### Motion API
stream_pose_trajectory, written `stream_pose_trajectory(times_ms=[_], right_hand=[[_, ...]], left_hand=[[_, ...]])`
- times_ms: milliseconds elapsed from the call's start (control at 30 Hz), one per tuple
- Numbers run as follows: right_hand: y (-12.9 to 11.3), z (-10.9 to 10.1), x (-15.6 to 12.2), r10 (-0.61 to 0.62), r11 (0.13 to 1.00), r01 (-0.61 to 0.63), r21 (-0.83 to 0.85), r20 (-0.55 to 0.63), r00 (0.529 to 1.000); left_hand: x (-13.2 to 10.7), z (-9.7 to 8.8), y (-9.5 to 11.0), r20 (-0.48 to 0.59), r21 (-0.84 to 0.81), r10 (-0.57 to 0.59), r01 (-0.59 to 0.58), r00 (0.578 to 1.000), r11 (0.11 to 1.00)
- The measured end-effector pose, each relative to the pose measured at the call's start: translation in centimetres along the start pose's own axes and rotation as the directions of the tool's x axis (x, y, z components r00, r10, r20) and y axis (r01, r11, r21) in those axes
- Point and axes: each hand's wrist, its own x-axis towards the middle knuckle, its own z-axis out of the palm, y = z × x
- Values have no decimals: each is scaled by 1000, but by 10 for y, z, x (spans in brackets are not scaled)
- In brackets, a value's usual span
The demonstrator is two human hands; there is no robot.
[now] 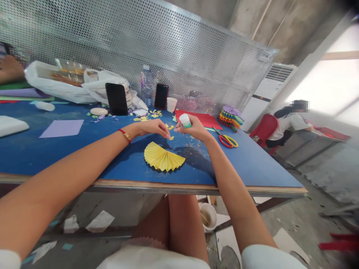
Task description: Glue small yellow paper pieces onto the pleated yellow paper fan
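Note:
My right hand [195, 129] is wrapped round a glue stick [185, 121] with a white end and a green body, held above the blue table. My left hand [155, 127] is closed in a pinch to the left of it. Just under its fingertips shows a small yellow paper scrap [171, 138]; I cannot tell whether the fingers hold it or it lies on the table. A yellow pleated paper fan [163, 157] lies half spread on the table, nearer to me than both hands.
Scissors [227, 141] with red and yellow handles lie right of my right hand, near red paper [200, 118] and folded coloured paper [230, 116]. Behind stand two phones [116, 99], a bottle [146, 86] and a paper cup [171, 104]. Purple paper [62, 128] lies left. Another person [288, 123] sits at right.

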Motion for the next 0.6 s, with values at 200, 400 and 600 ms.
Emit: stream_pose_trajectory(times_ms=[200, 400, 600], right_hand=[[-1, 6, 1, 34, 999, -35, 0, 101, 994], [-2, 0, -1, 45, 998, -41, -43, 93, 995], [-2, -1, -2, 70, 996, -64, -56, 97, 993]], left_hand=[[-1, 2, 8, 2, -150, -107, 106, 994, 983], [-3, 2, 12, 24, -214, -128, 130, 991, 968], [-3, 3, 12, 48, -236, -123, 131, 991, 963]])
